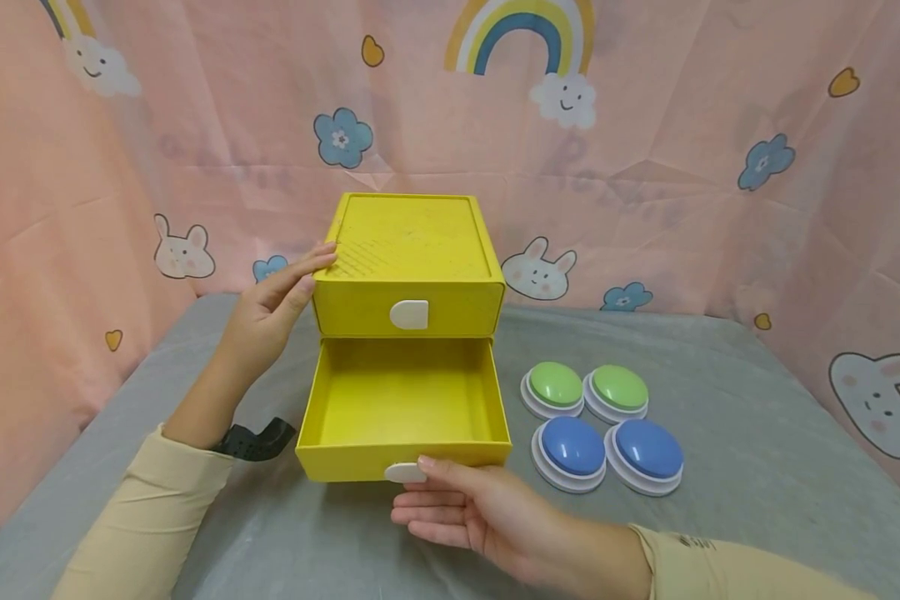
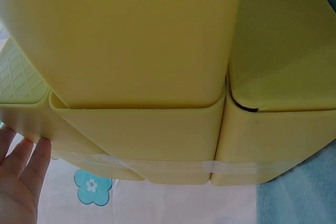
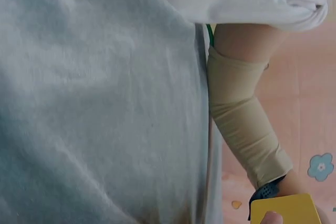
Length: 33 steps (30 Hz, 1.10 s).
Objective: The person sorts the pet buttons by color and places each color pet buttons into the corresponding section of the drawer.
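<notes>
A yellow two-drawer storage box [image 1: 412, 237] stands on the grey cloth, its upper drawer closed and its lower drawer [image 1: 405, 400] pulled out with a bare inside. My left hand [image 1: 266, 312] rests on the box's left side, fingertips at the top edge; in the left wrist view the same hand [image 2: 23, 182] has its fingers extended against the yellow wall. At the lower drawer's white handle [image 1: 405, 473], my right hand [image 1: 495, 521] pinches with the thumb over it, the other fingers reaching under the drawer front. The right wrist view shows only the thumb [image 3: 272, 217] against yellow plastic.
Right of the box sit two green push buttons [image 1: 557, 385] and two blue ones [image 1: 572, 446] on white bases, grouped close together. A pink patterned curtain [image 1: 645, 208] hangs behind the grey cloth-covered table [image 1: 757, 467]. A black strap [image 1: 258, 440] is on the left wrist.
</notes>
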{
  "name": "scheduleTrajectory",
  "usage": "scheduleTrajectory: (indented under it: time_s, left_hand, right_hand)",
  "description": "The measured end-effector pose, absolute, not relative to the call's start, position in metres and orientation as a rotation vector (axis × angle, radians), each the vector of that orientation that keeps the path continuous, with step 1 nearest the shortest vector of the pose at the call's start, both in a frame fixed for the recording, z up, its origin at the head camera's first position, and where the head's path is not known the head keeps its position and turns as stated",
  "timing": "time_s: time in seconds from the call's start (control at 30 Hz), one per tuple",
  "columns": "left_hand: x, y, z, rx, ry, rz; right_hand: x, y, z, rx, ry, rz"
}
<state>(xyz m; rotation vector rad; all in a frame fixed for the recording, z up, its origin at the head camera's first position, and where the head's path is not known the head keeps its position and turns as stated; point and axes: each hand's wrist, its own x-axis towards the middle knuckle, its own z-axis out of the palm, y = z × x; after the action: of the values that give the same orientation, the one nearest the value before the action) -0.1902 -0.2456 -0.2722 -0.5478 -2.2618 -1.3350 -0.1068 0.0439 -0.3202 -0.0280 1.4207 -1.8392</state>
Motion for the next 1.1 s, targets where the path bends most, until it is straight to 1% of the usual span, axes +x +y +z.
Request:
scheduleTrajectory:
  time_s: [0.27,0.7,1.1]
  left_hand:
    - [-0.191,-0.245,-0.272,-0.564,-2.247,-1.339]
    - [-0.191,-0.246,-0.273,-0.577,-2.239,-1.361]
    - [-0.191,-0.245,-0.273,-0.598,-2.229,-1.359]
  right_hand:
    - [-0.095,0.05,-0.326,-0.044,1.389,-1.812]
    - [-0.081,0.054,-0.331,0.015,1.347,-1.755]
    - [-0.075,0.058,-0.338,-0.026,1.384,-1.728]
